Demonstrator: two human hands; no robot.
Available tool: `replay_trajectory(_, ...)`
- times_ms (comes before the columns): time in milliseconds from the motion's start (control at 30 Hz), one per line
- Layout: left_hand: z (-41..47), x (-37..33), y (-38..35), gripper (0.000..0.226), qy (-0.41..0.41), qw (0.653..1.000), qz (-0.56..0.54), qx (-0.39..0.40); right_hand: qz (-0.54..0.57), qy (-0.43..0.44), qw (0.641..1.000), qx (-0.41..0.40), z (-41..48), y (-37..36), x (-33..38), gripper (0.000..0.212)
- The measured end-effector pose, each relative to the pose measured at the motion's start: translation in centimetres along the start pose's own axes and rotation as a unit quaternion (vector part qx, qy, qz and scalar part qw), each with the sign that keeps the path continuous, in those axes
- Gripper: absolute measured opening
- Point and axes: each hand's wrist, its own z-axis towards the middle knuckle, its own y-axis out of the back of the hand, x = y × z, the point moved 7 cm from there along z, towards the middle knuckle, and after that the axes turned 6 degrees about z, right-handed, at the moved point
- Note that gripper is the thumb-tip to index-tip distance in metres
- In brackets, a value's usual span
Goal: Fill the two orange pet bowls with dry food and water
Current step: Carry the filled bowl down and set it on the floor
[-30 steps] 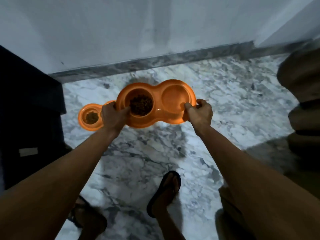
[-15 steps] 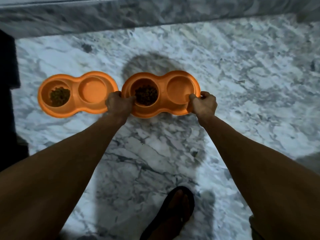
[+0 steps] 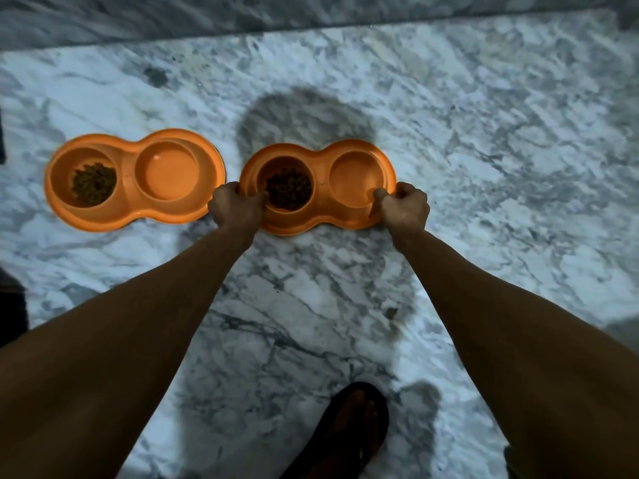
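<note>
Two orange double pet bowls lie side by side on the marble floor. The right pet bowl [image 3: 320, 202] holds brown dry food [image 3: 288, 188] in its left cup; its right cup looks clear inside, whether it holds water I cannot tell. My left hand [image 3: 237, 205] grips its left end, and my right hand [image 3: 403, 207] grips its right end. The left pet bowl [image 3: 128, 198] sits alone, with dry food [image 3: 94, 183] in its left cup and a plain right cup.
A grey marble skirting [image 3: 242, 15] runs along the back. A dark object [image 3: 10, 305] stands at the left edge. My foot in a dark sandal [image 3: 349, 430] is planted on the floor [image 3: 484, 150] below the bowls.
The right bowl, held at both ends, came down from in front of the left bowl to the floor beside it. The view tilted down, so the wall left the frame.
</note>
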Motion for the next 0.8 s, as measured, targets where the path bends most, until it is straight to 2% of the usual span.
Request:
replay_trajectory(267,0.0,-0.3,0.1,0.026,0.005,1.000,0.002,0.014,-0.008,-0.006,1.000,0.002,0.6,-0.7,-0.4,0.032)
replay_trajectory(300,-0.2,-0.4,0.2,0.031,0.011,1.000,0.000,0.022,-0.013,-0.011,1.000,0.005,0.5,-0.6,-0.4,0.029)
replay_trajectory(400,-1.3,-1.7,1.4,0.072,0.026,0.999,-0.002,0.034,-0.020,-0.019,0.999,0.022,-0.4,-0.1,0.8,0.037)
replay_trajectory(467,-2.5,-3.5,3.1,0.077,0.022,0.999,0.003,0.041,-0.016,-0.015,0.999,0.027,-1.6,0.6,2.9,0.048)
replay_trajectory(600,-5.8,-8.2,8.6,0.066,0.008,0.999,0.031,0.032,0.005,-0.009,0.999,0.041,-5.2,2.6,8.8,0.057)
replay_trajectory(700,-9.6,-12.9,14.2,0.041,-0.029,0.997,0.061,0.033,0.029,-0.004,0.998,0.058,-9.4,4.6,14.7,0.052)
replay_trajectory(800,-14.0,-17.9,21.4,0.035,-0.042,0.996,0.075,0.029,0.038,0.002,0.996,0.080,-15.0,7.6,21.1,0.044)
